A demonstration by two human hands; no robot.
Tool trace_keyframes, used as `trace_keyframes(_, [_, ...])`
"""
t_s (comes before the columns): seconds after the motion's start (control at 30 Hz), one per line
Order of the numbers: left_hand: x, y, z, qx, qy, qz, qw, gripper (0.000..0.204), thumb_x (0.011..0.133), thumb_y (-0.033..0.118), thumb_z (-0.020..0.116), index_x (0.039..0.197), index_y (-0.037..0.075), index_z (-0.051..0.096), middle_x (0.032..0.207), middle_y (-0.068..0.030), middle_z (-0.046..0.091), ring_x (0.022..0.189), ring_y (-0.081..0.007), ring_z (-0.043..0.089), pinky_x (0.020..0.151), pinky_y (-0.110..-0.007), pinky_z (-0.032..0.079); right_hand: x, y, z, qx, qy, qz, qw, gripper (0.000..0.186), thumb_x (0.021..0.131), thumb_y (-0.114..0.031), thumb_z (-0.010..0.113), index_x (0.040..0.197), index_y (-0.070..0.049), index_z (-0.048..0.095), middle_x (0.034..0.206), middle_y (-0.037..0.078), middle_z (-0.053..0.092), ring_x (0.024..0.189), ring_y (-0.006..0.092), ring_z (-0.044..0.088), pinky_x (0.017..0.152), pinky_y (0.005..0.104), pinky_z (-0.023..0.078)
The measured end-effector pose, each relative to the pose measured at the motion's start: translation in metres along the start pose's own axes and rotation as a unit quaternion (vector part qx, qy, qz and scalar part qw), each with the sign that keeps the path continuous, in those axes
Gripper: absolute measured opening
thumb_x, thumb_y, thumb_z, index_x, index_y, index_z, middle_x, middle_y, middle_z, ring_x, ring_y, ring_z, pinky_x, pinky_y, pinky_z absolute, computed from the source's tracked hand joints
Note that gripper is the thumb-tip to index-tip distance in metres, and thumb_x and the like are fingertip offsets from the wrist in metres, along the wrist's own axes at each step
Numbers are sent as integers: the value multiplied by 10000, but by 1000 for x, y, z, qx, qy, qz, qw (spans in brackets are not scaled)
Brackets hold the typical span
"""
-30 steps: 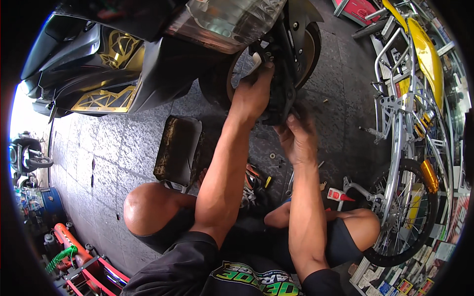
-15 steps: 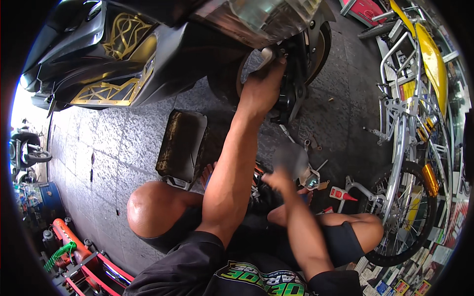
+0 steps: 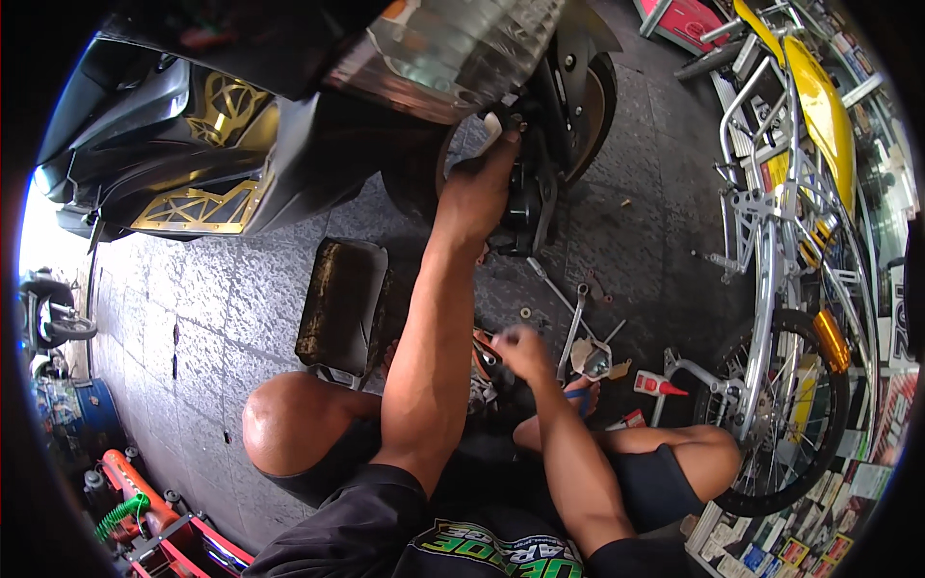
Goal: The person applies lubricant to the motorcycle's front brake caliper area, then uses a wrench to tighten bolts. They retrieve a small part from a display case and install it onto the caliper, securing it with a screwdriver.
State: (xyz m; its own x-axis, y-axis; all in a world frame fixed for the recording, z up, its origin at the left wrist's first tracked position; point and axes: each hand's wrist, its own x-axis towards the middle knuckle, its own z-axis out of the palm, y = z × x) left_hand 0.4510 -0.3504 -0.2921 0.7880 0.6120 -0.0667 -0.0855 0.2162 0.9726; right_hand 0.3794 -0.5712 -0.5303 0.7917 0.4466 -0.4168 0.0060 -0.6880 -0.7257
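Note:
My left hand (image 3: 472,188) grips a black brake part (image 3: 525,202) beside the front wheel (image 3: 597,116) of a black scooter (image 3: 356,144), its thumb near a small silver piece at the top. My right hand (image 3: 520,347) is lower down over orange-handled tools (image 3: 487,344) between my legs; its fingers are blurred, so I cannot make out whether they hold anything. Wrenches (image 3: 576,313), a small washer (image 3: 525,312) and other metal pieces lie on the floor beside it. A worn metal tray (image 3: 313,318) sits left of my forearm.
A bare frame with yellow bodywork (image 3: 819,106) and a spoked wheel stands along the right. At lower left are a red jack (image 3: 135,482) and blue drum (image 3: 92,414). A red-nozzled white bottle (image 3: 655,383) lies near my right knee, and a pink object (image 3: 684,19) stands behind.
My right hand has left the underside of the brake part and come down toward the tools between my legs. My left hand stays on the part at the wheel.

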Motion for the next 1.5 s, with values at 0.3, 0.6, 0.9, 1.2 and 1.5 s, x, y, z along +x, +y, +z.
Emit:
trace_keyframes(0.3, [7,0,-4,-67,4,-144,987,734,885,598,591,1161,-79,650,1092,-138,689,995,-211,634,898,-299,452,-8,-211,-117,488,-19,-317,813,747,865,-25,649,1498,11,254,1283,113,562,1078,140,581,841,259,502])
trace_keyframes(0.6, [-3,-17,18,-293,-47,-125,947,509,998,480,465,1163,28,630,928,-69,679,795,-157,640,709,-306,509,7,-204,-125,600,6,-265,755,616,870,-70,654,1425,-3,395,1251,127,598,1034,217,648,909,359,547])
trace_keyframes(0.9, [-96,-253,23,499,-148,-184,834,273,833,182,589,1043,28,673,1086,-228,656,1046,-387,638,902,-471,518,15,-203,-150,637,-82,-252,723,297,924,-134,621,1184,-2,568,1152,188,648,1113,364,631,978,453,521])
trace_keyframes(1.2, [-156,-313,13,559,-140,-45,816,266,843,148,591,1095,68,624,1183,-170,613,1083,-327,601,907,-433,465,19,-192,-149,660,-110,-234,706,299,942,-176,617,1189,-8,598,1212,191,630,1140,370,611,983,451,521])
trace_keyframes(1.5, [-60,-140,37,-14,281,-53,958,208,854,129,643,1000,-10,596,865,-123,638,801,-205,613,729,-336,490,22,-183,-146,665,-102,-213,709,282,910,-235,668,1139,-71,645,1187,140,645,1132,333,595,1053,495,417])
